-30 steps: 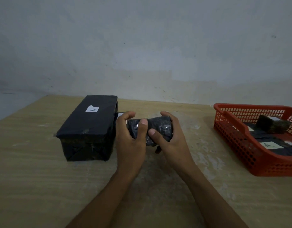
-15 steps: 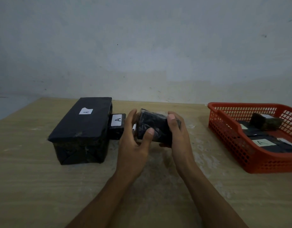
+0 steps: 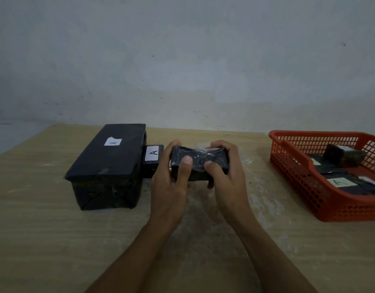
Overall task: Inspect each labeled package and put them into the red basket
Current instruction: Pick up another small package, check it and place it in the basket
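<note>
Dim, flat light with a bluish-grey cast; the wall darkens toward the upper corners. Soft shadow lies on the counter under the forearms. Faint glare glints on the held package. Wide-angle bending shows at the frame edges.

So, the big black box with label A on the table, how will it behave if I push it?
The big black box probably slides rather than tips: it is long, low and lies flat on the table. Its glossy wrapping may feel slippery. Weight cannot be judged.
</note>
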Demonstrator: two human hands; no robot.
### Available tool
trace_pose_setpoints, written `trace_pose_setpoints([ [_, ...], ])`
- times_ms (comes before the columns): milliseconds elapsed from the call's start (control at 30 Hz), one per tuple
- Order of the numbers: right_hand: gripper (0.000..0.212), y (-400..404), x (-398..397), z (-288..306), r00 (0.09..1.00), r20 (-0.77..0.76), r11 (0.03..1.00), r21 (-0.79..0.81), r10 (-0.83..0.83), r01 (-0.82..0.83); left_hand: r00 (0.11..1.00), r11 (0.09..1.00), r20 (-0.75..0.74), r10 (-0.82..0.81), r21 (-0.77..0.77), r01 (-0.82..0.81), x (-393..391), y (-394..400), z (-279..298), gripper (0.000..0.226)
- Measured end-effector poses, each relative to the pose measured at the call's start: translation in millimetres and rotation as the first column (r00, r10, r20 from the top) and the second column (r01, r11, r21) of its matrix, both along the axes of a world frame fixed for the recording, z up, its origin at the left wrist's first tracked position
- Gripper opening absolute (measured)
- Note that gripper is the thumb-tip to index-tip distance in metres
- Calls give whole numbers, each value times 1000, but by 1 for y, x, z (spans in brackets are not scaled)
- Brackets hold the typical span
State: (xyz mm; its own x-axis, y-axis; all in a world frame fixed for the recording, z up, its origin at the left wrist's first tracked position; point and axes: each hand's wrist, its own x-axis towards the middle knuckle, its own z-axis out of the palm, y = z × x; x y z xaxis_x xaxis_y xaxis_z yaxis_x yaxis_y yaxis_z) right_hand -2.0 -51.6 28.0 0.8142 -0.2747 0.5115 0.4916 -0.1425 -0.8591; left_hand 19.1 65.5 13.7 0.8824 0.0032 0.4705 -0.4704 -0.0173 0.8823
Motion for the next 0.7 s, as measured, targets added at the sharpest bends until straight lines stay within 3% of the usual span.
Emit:
trace_pose_setpoints([
  [200,30,1,0,-2,1000,-16,1000,-19,5,-5,1000,1000,-28,-12,-13,12,-2,-2,3,23],
  [300,23,3,1,-5,999,-38,999,-44,-33,31,999,1000,-33,5,-15,-6,-2,0,3,28],
  [433,31,3,1,-4,997,-39,993,-100,-64,60,999,999,-39,24,38,-23,-1,-1,0,35],
  [700,28,2,2,-8,994,21,979,-173,-104,106,998,998,-16,57,34,-56,-1,-3,1,30],
])
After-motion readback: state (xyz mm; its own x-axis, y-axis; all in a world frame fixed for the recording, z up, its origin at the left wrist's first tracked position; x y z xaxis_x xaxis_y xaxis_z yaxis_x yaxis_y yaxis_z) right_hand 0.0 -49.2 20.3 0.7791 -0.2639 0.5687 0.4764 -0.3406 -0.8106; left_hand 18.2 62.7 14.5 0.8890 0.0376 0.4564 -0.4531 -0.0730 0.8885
